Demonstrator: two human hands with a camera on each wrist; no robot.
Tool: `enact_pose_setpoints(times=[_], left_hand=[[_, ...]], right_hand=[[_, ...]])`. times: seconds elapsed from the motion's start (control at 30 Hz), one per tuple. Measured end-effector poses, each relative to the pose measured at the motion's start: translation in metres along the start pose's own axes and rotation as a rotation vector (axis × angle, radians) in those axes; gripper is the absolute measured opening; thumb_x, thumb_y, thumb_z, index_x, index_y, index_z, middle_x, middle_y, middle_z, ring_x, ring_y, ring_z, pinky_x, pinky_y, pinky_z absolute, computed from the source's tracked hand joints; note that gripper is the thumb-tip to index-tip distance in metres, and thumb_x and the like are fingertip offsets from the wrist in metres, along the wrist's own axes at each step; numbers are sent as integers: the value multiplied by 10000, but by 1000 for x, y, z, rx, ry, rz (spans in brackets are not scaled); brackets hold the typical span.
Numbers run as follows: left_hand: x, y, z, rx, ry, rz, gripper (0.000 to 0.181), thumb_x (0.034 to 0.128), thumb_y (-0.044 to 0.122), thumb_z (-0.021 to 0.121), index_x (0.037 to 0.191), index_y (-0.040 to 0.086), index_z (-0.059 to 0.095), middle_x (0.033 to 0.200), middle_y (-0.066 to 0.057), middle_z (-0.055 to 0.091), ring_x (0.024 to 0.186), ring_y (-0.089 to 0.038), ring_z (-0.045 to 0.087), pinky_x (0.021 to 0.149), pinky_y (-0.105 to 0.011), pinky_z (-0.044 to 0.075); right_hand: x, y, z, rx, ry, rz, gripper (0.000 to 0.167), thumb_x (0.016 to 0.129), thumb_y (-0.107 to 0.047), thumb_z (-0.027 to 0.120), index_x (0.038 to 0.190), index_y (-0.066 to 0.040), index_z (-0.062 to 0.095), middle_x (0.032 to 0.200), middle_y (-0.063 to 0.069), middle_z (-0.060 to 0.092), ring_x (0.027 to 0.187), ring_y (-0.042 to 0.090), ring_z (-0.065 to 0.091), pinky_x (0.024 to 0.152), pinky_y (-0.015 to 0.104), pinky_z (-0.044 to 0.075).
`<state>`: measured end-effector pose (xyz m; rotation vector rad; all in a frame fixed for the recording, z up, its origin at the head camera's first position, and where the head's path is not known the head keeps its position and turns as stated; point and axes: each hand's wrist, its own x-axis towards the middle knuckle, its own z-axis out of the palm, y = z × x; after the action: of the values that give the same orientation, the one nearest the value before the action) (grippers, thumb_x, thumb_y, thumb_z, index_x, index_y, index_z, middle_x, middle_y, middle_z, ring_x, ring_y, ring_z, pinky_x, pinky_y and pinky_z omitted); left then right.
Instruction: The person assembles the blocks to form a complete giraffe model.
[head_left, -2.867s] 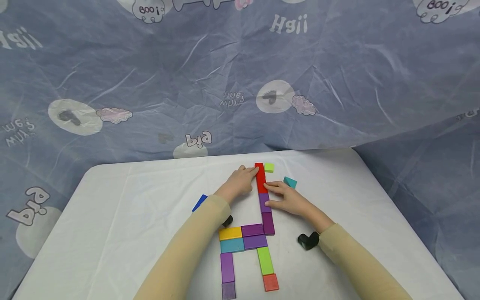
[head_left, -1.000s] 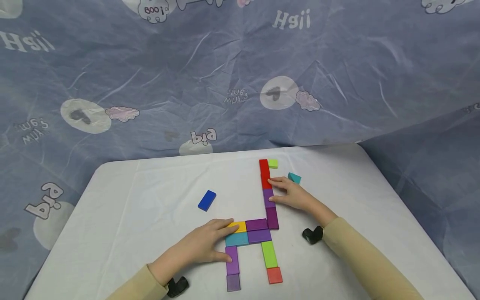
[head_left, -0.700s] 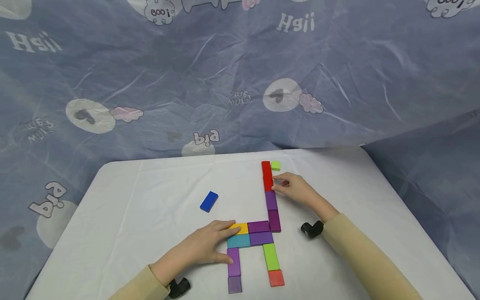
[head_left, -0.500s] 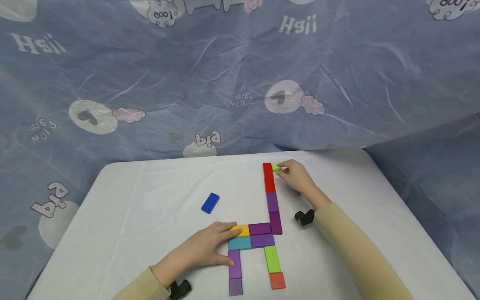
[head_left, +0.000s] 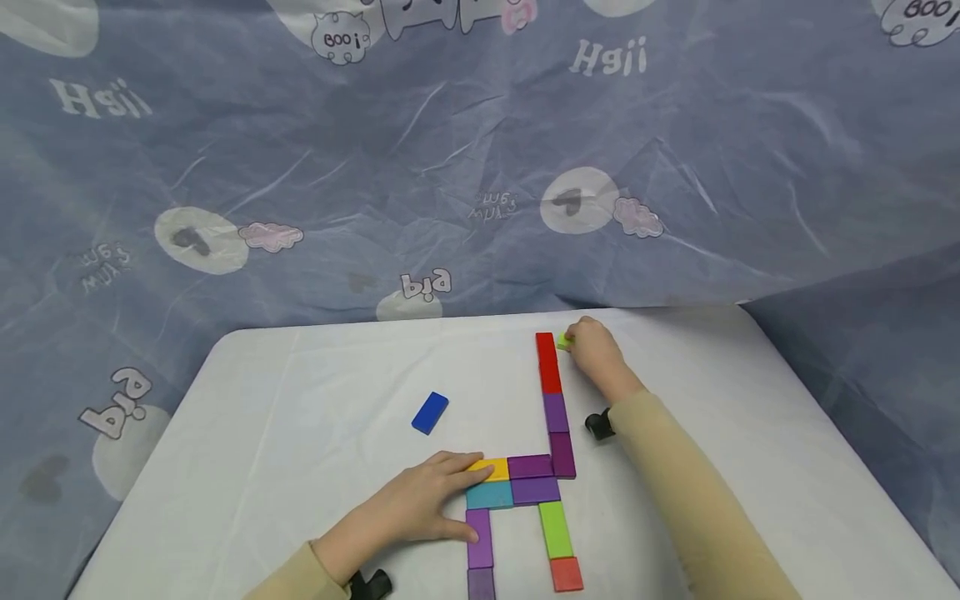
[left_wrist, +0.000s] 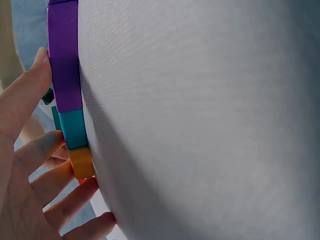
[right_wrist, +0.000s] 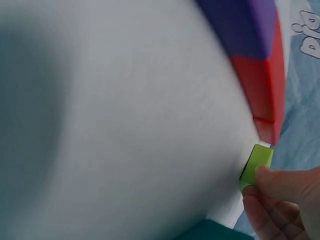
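My right hand (head_left: 596, 350) pinches a small lime-green block (right_wrist: 256, 164) between thumb and fingers, just right of the far end of the red blocks (head_left: 548, 363). My left hand (head_left: 416, 500) lies with fingers spread at the left side of the arrangement. Its fingertips touch the yellow block (head_left: 491, 470) and the teal block (left_wrist: 73, 130), while the thumb touches a purple block (head_left: 480, 537). Two more purple blocks (head_left: 556, 413) continue the column below the red ones. A teal block (right_wrist: 212, 231) lies near the right hand; in the head view the hand and arm hide it.
A loose blue block (head_left: 430, 413) lies left of the column. A long lime-green block (head_left: 556, 530) and an orange-red block (head_left: 566, 574) form the right leg of the arrangement. A white cloth (head_left: 315, 417) covers the table, with a printed blue-grey curtain (head_left: 337, 150) behind.
My left hand has come from the red blocks down to the yellow and purple blocks. My right hand has left the column, moved to the far end and taken hold of the small lime-green block.
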<state>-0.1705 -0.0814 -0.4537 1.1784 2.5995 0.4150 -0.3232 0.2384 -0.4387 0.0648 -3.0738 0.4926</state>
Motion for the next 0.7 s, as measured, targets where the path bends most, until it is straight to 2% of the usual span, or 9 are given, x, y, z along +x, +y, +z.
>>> enact_pose_setpoints(times=[0.17,0.33,0.43,0.5,0.57,0.63,0.7], left_hand=[[0,-1,0,4,-7,-1,828,803,611,709,1502,271,426,1544,1,431,1365,-205,452,990,-450,512],[0,1,0,4,-14,5,825,805,606,711,1502,266,429,1544,2,431,1367,-203,450,991,-441,512],[1,1,-1,8,-16,5,827,807,614,704,1504,265,425,1547,3,426,1371,-202,445,994,-437,512],[1,0,-1,17,-14,1,828,806,627,697,1502,271,426,1547,7,427,1369,-201,446,991,-436,514],[0,-1,-1,22,-13,-3,828,804,635,692,1501,276,427,1547,10,427,1367,-200,446,989,-434,515],[0,-2,-1,16,-13,-3,827,805,634,692,1502,276,426,1548,8,424,1369,-200,443,991,-439,514],[0,-2,1,7,-12,4,822,811,627,692,1503,272,426,1549,2,423,1369,-205,443,988,-445,515]], right_hand=[[5,3,0,-39,42,-2,140,880,13,653,990,73,716,947,223,627,898,349,633,837,453,529],[7,5,2,-102,70,51,175,907,-38,640,1015,66,731,1001,249,623,915,376,670,823,464,561],[7,4,2,-125,75,59,197,924,-104,624,939,45,751,932,235,649,872,362,666,789,467,558],[7,3,3,-98,76,46,236,932,-155,624,853,32,743,817,203,645,819,340,627,755,447,534],[8,2,4,-49,68,38,293,940,-206,622,782,29,698,739,172,577,767,307,553,707,418,480],[8,1,6,6,52,45,328,935,-253,639,775,32,661,734,156,518,757,292,499,690,396,432],[9,0,9,34,36,59,358,926,-292,658,846,57,655,788,168,512,777,300,506,708,401,447]])
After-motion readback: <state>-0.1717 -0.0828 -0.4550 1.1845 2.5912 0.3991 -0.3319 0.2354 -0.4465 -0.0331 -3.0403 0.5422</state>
